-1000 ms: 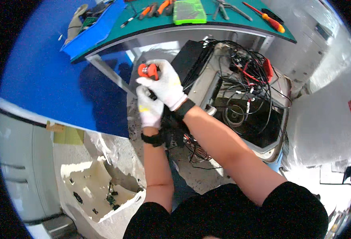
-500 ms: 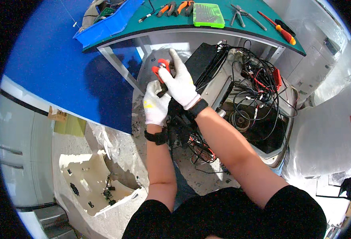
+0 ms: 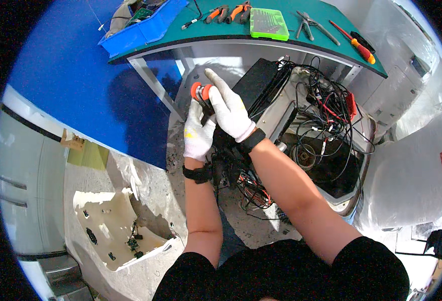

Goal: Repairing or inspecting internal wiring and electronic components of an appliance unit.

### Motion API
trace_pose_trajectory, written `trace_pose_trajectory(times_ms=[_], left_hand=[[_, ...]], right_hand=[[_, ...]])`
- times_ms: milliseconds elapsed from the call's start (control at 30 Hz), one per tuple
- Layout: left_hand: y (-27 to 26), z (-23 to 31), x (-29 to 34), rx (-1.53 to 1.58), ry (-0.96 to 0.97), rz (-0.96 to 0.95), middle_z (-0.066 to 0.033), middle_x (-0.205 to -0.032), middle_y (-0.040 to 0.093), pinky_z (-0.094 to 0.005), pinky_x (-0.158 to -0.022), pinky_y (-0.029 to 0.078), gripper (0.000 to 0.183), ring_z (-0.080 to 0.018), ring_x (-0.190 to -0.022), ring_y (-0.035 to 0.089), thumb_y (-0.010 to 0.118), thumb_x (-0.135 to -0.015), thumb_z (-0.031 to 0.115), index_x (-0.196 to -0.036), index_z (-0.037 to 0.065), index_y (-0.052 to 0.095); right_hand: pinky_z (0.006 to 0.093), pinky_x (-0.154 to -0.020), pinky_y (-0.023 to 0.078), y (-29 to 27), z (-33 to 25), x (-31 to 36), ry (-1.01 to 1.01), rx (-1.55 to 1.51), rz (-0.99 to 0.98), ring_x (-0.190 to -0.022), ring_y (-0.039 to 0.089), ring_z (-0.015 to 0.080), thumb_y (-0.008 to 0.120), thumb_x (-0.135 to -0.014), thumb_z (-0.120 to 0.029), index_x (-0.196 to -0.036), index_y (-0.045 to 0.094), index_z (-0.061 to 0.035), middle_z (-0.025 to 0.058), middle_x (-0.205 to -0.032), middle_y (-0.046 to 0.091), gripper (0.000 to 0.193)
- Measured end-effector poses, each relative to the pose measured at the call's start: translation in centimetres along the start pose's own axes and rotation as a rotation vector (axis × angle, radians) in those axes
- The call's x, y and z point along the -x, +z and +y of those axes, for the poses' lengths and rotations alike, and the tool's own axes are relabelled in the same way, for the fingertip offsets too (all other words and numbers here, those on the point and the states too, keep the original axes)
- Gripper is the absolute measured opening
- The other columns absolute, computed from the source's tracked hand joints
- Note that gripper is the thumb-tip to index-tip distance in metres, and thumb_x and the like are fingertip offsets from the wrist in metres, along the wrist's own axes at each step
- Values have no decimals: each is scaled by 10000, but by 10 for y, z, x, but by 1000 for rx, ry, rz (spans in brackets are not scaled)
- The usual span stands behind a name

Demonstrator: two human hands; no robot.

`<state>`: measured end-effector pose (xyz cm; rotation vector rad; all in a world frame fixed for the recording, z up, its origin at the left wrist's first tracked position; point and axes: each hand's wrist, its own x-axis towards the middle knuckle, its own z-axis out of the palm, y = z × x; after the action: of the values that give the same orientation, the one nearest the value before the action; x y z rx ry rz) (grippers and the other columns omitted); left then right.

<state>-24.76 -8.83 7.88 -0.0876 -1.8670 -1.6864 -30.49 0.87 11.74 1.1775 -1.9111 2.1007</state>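
Both my hands wear white work gloves and meet in front of the table's left leg. Between them is a dark part with two orange-red discs (image 3: 196, 91) and shiny metal between the discs; I cannot make out its exact kind. My left hand (image 3: 197, 136) grips its dark lower end from below. My right hand (image 3: 232, 116) closes on it from the right, its thumb by one disc and its index finger stretched out past it. My fingers hide much of the dark body. Black cables (image 3: 226, 160) lie under my wrists.
Pliers (image 3: 217, 14), a green bit case (image 3: 269, 24), long-nosed pliers (image 3: 319, 27) and a screwdriver (image 3: 360, 47) lie on the green-topped table (image 3: 181, 36), beside a blue bin (image 3: 140, 36). A machine housing (image 3: 351, 200) full of tangled cables stands right; a cream shell (image 3: 103, 226) lies left.
The part with orange-red discs has turned in my hands, so both discs and the metal between them show now. My right hand has moved slightly down. The view has shifted a little.
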Motion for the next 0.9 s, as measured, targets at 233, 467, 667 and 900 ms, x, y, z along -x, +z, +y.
trace_pose_trajectory(times_ms=[233, 467, 667, 900], left_hand=[[16, -11, 2, -534, 205, 234, -97, -922, 556, -351, -766, 455, 310, -257, -874, 571, 664, -764, 95, -1055, 28, 579], [9, -1, 8, -753, 188, 54, -143, -1183, 470, -332, -913, 420, 513, -273, -1088, 504, 638, -788, 95, -1258, 8, 451], [5, 3, 5, -181, -65, -123, -131, -1198, 540, -324, -955, 396, 576, -190, -1114, 510, 668, -781, 67, -1286, -11, 402], [26, -6, 5, -293, -143, 200, -117, -1006, 591, -325, -828, 467, 432, -193, -929, 593, 718, -748, 100, -1082, 3, 462]], right_hand=[[287, -907, 451, 0, -1, -5, -4, 108, 65, -1055, 558, 165, 787, -702, -233, -1306, 446, -9, 123, -1168, 575, 729], [304, -887, 457, 7, -11, -1, 144, 149, 161, -1001, 577, 181, 747, -739, -207, -1241, 460, -16, 127, -1095, 587, 609], [349, -798, 495, 6, 6, -2, 70, 78, 178, -881, 628, 271, 732, -731, -251, -1137, 463, -30, 161, -960, 612, 534], [276, -853, 462, 1, 5, -1, 67, 177, 210, -946, 577, 126, 671, -818, -169, -1121, 572, -12, 81, -1004, 618, 356]])
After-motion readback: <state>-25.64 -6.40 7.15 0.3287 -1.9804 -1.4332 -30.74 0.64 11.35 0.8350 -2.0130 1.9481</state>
